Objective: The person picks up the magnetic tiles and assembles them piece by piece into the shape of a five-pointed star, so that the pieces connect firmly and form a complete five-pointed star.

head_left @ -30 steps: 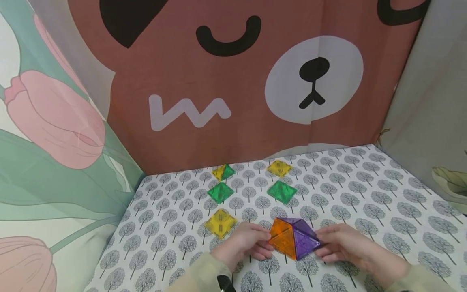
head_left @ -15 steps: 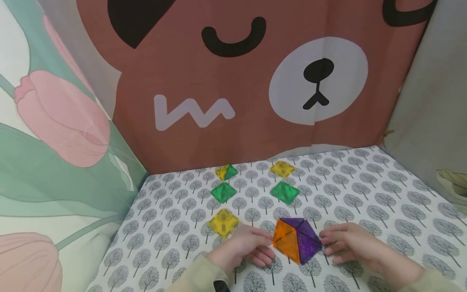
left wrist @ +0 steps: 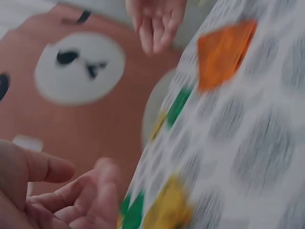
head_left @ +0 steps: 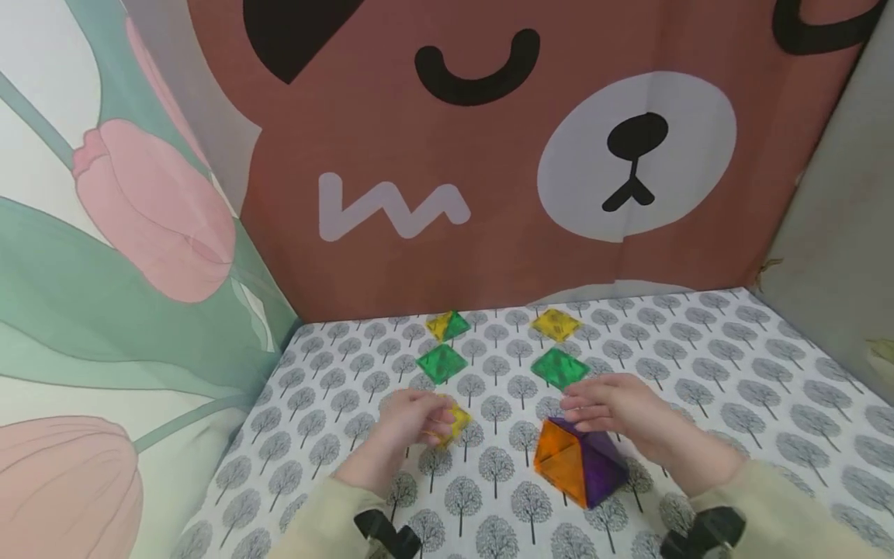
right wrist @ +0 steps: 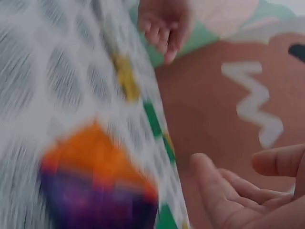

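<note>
1. A bear-print cloth point(head_left: 503, 155) hangs along the far side, behind everything else.
2. The desk point(head_left: 279, 466), covered in a tree pattern, carries all the colored pieces; working low over it should keep any slip harmless.
3. The right hand point(head_left: 611, 404) is raised beyond the near-right shape, fingers relaxed and gripping nothing.
4. The left hand point(head_left: 414, 419) is likewise raised and holds nothing, its fingers loosely bent; in the head view it partly covers a yellow piece.
5. The orange-and-purple shape point(head_left: 583, 466) sits near right on the desk, untouched. Its panels probably part under uneven force, so support from two opposite sides would suit it best.
6. The near-left yellow piece point(head_left: 457, 423) is best taken by its edges, with neighbors left undisturbed.
7. A left green piece point(head_left: 441, 363) and a right green piece point(head_left: 559, 367) lie farther off.
8. Farthest are a yellow-and-green piece point(head_left: 448, 325), left, and another yellow piece point(head_left: 556, 324), right.
</note>
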Tool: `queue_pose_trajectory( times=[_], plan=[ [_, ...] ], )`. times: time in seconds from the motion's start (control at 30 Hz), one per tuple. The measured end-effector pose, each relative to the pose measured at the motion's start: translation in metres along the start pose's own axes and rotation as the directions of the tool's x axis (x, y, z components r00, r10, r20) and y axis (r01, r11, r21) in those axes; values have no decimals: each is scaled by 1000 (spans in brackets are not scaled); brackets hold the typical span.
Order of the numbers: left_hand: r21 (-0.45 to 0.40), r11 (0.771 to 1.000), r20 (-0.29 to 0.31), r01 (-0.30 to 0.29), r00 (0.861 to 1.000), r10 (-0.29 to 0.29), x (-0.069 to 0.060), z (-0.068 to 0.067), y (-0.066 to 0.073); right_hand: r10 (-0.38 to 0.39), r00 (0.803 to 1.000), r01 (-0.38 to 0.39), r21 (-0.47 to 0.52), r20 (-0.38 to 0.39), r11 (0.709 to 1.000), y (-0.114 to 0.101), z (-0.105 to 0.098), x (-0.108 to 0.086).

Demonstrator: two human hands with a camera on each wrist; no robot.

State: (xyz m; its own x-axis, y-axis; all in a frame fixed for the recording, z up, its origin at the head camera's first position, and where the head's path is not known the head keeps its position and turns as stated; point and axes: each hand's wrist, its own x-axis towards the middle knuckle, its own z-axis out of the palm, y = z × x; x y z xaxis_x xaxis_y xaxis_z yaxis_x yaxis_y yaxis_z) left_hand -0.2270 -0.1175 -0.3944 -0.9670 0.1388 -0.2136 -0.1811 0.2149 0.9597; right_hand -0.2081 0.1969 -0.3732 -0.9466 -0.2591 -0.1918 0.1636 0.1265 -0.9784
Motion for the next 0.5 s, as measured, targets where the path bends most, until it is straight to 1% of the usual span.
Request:
queue_pose_trajectory(
  times=[0.03,0.1,0.13,0.2,0.27,0.33,0.5],
  plan=[
    [23,1000,-35,-2,999,2,0,-11,-1,-12,999,11,20,46,1000,-2,11,6],
    [71,997,-93,5,996,2,1,-28,-5,-18,993,13,49,117,999,-4,31,19],
    [96,995,-109,10,994,0,1,-34,-8,-15,989,6,60,148,998,-3,41,25],
    [147,989,-138,31,990,-11,2,-41,-15,-5,983,-9,73,183,997,0,57,36],
    [167,985,-136,46,990,-24,5,-46,-20,12,982,-28,78,188,997,5,70,46],
    [165,985,-128,56,991,-35,7,-48,-24,26,984,-41,82,174,996,9,79,56],
    [117,991,-123,69,991,-55,10,-51,-29,65,991,-77,106,115,991,16,96,72]
  ],
)
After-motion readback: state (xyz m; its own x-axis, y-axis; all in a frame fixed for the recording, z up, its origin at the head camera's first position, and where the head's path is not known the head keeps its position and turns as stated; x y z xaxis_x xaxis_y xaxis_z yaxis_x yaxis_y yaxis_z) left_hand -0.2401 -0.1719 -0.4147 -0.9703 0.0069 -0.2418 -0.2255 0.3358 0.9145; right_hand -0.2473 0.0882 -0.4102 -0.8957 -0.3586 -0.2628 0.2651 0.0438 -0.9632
